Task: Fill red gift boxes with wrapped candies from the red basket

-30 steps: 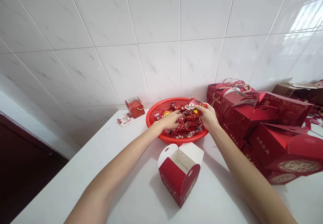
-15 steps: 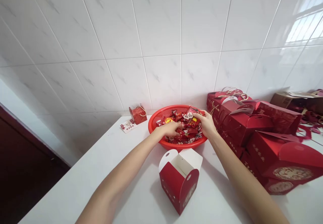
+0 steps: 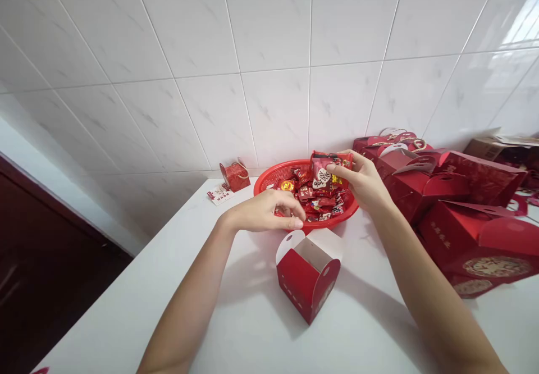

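My right hand (image 3: 365, 178) is closed around several red wrapped snack packets (image 3: 322, 178), lifted just above the right side of a red plastic basket (image 3: 269, 173). Wrapped candies (image 3: 306, 193) fill that basket. Over its front left rim, my left hand (image 3: 269, 210) is curled with fingers and thumb close together; what it holds, if anything, is hidden. Right below, in front of the basket, stands a red paper gift box (image 3: 298, 276) with its top flaps spread and a pale inside showing. Neither hand touches the box.
Stacked red gift boxes (image 3: 450, 231) crowd the right side of the white table (image 3: 248, 318). A small red box with a cord (image 3: 236, 176) and a printed card (image 3: 219, 193) lie left of the basket. The tiled wall (image 3: 273, 110) rises behind.
My left hand has come up out of the candies toward the basket's front rim. My right hand has raised its packets a little. The view has shifted slightly.
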### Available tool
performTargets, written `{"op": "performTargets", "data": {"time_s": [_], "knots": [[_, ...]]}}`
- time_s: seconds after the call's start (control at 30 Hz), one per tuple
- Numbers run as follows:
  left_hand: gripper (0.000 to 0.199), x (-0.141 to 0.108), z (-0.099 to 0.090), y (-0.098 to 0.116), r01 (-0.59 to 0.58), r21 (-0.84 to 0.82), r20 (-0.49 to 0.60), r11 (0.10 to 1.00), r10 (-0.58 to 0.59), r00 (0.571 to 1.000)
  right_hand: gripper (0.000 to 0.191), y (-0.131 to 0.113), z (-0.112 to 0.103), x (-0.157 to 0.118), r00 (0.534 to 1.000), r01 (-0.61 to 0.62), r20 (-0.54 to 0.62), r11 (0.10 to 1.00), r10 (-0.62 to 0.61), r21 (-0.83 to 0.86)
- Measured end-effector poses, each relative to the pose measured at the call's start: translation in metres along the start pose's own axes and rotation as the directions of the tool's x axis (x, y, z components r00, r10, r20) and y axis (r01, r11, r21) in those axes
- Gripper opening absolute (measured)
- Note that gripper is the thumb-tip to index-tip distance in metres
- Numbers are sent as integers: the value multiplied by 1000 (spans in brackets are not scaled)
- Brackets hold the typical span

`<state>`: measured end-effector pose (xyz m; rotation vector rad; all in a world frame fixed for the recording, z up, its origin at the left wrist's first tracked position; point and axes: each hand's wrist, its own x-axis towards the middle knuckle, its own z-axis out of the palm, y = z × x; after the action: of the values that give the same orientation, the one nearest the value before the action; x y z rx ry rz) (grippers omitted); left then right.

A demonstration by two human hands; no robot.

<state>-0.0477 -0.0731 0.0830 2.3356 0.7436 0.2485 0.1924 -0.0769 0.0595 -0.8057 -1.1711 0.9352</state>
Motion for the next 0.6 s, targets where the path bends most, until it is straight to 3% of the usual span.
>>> {"op": "performTargets", "data": {"time_s": [0.1, 0.23, 0.33, 0.4, 0.6], "knots": [[23, -8, 5, 5, 58, 155, 81, 986, -72, 994, 40, -19, 4, -16, 983, -31, 172, 988, 58, -153], [29, -12, 16, 6, 115, 214, 158, 970, -151, 976, 40, -33, 9, -30, 932, -13, 335, 936, 139, -351], [36, -11, 23, 8, 226, 271, 107, 936, -262, 959, 31, -34, 14, -34, 904, 92, 405, 866, 134, -492], [39, -9, 25, 9, 239, 290, 83, 927, -273, 958, 25, -32, 17, -35, 882, 138, 448, 831, 144, -539], [30, -7, 24, 5, 283, 263, 149, 922, -328, 933, 27, -27, 20, -38, 861, 171, 481, 797, 166, -580]]}}
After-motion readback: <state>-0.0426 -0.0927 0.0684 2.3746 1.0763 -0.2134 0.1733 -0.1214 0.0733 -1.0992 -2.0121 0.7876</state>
